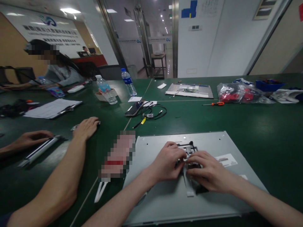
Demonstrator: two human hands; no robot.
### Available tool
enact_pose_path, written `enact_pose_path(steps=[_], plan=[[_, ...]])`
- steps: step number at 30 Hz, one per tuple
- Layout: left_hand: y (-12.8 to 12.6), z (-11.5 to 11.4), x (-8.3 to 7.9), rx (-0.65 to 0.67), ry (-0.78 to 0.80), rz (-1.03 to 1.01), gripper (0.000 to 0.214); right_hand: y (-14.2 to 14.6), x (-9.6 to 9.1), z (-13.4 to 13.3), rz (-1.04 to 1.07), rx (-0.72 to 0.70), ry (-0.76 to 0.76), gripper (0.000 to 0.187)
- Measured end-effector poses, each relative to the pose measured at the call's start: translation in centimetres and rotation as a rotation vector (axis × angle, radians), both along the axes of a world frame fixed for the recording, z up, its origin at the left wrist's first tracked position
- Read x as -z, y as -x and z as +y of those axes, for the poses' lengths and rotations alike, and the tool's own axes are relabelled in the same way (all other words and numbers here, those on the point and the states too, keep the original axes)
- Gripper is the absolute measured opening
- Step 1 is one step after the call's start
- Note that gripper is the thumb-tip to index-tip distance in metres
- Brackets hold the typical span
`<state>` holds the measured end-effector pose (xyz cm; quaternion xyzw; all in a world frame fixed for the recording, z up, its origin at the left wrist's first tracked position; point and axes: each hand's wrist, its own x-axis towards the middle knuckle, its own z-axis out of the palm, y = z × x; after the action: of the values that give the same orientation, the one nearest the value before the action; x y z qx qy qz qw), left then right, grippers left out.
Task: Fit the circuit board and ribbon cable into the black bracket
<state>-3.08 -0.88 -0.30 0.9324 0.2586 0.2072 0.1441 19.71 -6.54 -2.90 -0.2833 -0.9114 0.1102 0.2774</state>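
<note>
- Far left of the left grip: a neighbouring person's hand [35,138] on a silvery bar [40,151], with a second hand [87,127] nearer. Judged risk: a swing of that forearm could jog the wearer's left arm.
- Left of the left grip: a flat reddish item [118,154] beside the panel's edge. It could be trapped underneath if the panel slides that way.
- Beyond the left grip, to its left: a coiled cable [153,113] beside a phone [134,108]. Risk is slight unless a sleeve or finger catches the loop.
- Left grip [169,160]: fingers curled, thumb close to the fingertips, at the near left of the mechanism. Whether anything is pinched cannot be told.
- Between both grips: the dark, framed mechanism [189,148], on the pale panel [161,201]. Uneven pressure could bend thin parts or let a small piece slip.
- Just below the grips: a pale strip [188,187]; a dragging finger might crease or pull it.
- Right grip [208,171]: fingers part bent and slightly spread over the mechanism; any hold is hidden.
- Beyond the right grip: an orange-handled screwdriver [217,103] on the green counter [272,142], liable to roll if bumped.
</note>
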Motion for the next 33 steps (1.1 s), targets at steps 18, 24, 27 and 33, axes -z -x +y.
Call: enact_pose_path(steps=[18,24,27,33], plan=[[-0.5,0.1,-0.5,-0.052,0.08,-0.043,0.01,-0.6,-0.3,0.3,-0.058,-0.026,0.063,0.023],[-0.3,0.0,-1.6,0.004,0.075,0.037,0.009,-0.9,-0.3,0.5,-0.049,0.002,0.053,0.022],[-0.2,-0.1,-1.6,0.025,0.069,0.089,0.018,-0.9,-0.2,0.6,-0.057,-0.007,0.042,0.025],[-0.2,-0.1,-1.1,0.038,0.04,0.152,0.042,-0.8,-0.1,0.7,-0.035,-0.012,0.077,0.023]])
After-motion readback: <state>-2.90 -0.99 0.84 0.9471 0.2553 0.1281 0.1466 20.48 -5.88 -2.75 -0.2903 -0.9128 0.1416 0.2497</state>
